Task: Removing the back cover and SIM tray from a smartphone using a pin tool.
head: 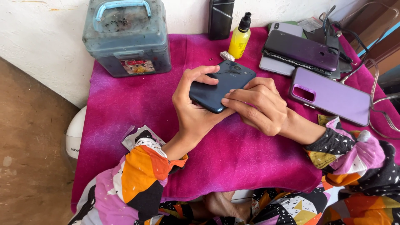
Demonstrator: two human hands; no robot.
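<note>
Head view: left hand (192, 109) grips the dark phone (221, 85) by its edges, raised just above the magenta cloth (125, 104); right hand (259, 105) curls over its lower corner, fingertips pressing the edge. Its back cover looks seated, so opening seems barely begun. Other phones (329, 95) lie nearby.

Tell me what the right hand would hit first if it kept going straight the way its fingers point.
The right hand points left across the dark blue phone, so it would first meet the left hand gripping that phone. Its fingertips already seem to be almost against the left palm, though depth is hard to judge.
</note>
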